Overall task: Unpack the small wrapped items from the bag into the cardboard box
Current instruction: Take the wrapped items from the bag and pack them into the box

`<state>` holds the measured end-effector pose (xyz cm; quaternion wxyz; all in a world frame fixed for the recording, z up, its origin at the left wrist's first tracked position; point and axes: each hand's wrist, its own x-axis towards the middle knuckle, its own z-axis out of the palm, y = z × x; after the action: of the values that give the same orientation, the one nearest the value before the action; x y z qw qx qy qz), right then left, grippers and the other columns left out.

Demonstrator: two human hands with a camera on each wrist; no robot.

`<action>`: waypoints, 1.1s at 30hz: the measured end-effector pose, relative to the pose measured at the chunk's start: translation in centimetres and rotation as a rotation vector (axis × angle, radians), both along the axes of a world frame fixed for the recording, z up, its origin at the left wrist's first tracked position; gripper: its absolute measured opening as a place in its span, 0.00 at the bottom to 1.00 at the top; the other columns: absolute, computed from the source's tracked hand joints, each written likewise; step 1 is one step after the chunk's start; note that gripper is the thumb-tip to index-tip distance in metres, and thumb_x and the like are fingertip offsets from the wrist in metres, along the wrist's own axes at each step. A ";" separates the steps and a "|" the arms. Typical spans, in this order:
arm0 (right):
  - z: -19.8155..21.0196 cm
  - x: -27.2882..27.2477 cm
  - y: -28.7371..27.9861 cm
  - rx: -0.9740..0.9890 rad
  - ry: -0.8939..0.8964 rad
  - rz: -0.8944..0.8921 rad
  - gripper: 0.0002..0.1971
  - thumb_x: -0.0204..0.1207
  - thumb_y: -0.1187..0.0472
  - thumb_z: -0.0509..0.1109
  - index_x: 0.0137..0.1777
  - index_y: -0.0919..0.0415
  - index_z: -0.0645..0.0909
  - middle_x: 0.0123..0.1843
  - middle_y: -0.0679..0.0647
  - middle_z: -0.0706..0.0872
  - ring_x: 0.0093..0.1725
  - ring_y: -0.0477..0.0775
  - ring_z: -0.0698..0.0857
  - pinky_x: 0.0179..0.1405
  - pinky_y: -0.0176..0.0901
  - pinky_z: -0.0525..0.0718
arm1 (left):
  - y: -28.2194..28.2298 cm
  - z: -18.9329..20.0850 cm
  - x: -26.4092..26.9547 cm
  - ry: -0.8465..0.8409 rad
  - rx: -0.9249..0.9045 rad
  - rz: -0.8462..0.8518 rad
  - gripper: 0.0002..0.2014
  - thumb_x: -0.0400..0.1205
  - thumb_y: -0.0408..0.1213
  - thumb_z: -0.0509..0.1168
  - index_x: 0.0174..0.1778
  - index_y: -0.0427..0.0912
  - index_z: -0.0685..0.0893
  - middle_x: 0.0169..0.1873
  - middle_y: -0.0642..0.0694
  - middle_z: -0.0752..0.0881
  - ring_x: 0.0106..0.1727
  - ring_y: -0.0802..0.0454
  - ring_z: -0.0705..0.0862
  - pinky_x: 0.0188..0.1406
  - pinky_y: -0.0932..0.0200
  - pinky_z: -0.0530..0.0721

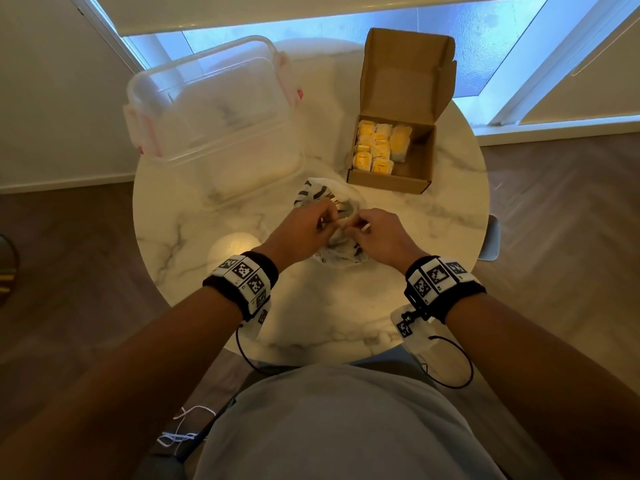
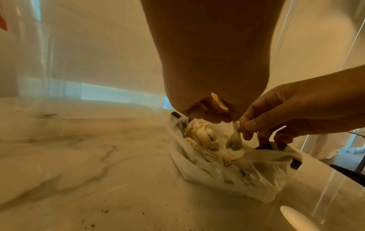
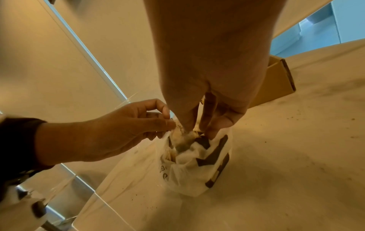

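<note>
A white plastic bag (image 1: 330,197) with black print lies crumpled at the middle of the round marble table (image 1: 346,306). My left hand (image 1: 329,216) and right hand (image 1: 353,225) meet over its mouth, and each pinches the bag's rim. In the left wrist view the bag (image 2: 247,171) gapes and pale wrapped items (image 2: 201,134) show inside; something yellowish sits among the left hand's (image 2: 213,115) curled fingers. The right hand (image 3: 199,126) dips its fingertips into the bag (image 3: 189,176). The open cardboard box (image 1: 388,183) stands far right with several yellow wrapped items (image 1: 375,147) in its left half.
A large clear plastic container (image 1: 214,109) with pink latches lies at the table's far left, close to the bag. The box's lid (image 1: 405,74) stands up behind it. A chair edge (image 1: 491,237) shows past the table's right rim. Wooden floor surrounds the table.
</note>
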<state>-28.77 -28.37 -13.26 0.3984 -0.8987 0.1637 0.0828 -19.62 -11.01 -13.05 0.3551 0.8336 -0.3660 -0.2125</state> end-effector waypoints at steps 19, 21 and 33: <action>0.6 -0.2 0.5 0.056 -0.013 -0.151 0.04 0.81 0.58 0.71 0.48 0.58 0.84 0.44 0.51 0.89 0.44 0.50 0.84 0.34 0.27 0.73 | -1.0 1.6 -0.1 0.083 -0.040 0.153 0.08 0.85 0.41 0.67 0.59 0.48 0.80 0.47 0.53 0.88 0.47 0.63 0.86 0.44 0.72 0.83; 0.5 -0.4 0.1 0.043 0.010 -0.180 0.05 0.80 0.59 0.70 0.49 0.60 0.85 0.46 0.54 0.90 0.46 0.52 0.85 0.40 0.35 0.74 | -1.1 1.2 0.2 0.047 -0.003 0.092 0.07 0.85 0.37 0.67 0.58 0.45 0.82 0.49 0.50 0.88 0.48 0.58 0.86 0.43 0.70 0.82; 0.0 -1.0 -0.6 0.045 0.095 -0.145 0.03 0.81 0.60 0.69 0.45 0.55 0.81 0.44 0.53 0.88 0.41 0.50 0.81 0.29 0.23 0.69 | -2.6 -1.8 1.4 -0.181 0.407 -0.269 0.23 0.82 0.35 0.69 0.74 0.47 0.80 0.69 0.40 0.81 0.67 0.38 0.81 0.68 0.41 0.79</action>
<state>-29.76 -28.99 -13.25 0.4153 -0.8703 0.2450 0.1000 -18.20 -13.59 -14.89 0.1144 0.8473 -0.4535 -0.2515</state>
